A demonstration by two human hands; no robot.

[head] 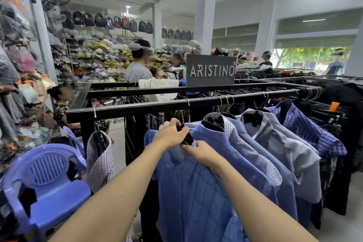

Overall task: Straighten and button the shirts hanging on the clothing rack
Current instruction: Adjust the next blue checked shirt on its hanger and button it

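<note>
Up at the collar of the blue shirt (188, 182) — our left hand (170, 135) and right hand (202, 153) both pinch it by the black hanger (186, 137), under the rack rail (176, 107).

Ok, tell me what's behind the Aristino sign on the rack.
Behind the Aristino sign, a white pillar rises and people stand among piled goods. The sign covers whatever lies directly behind it on the rack.

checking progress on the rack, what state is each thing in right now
left hand: grips the black hanger at the collar
right hand: pinches the blue shirt's collar
blue shirt: hanging, front facing the camera
black hanger: hooked on the rail
checked shirt: hanging apart, on the left
rail: holds a row of shirts
purple chair: upright, unoccupied
</note>
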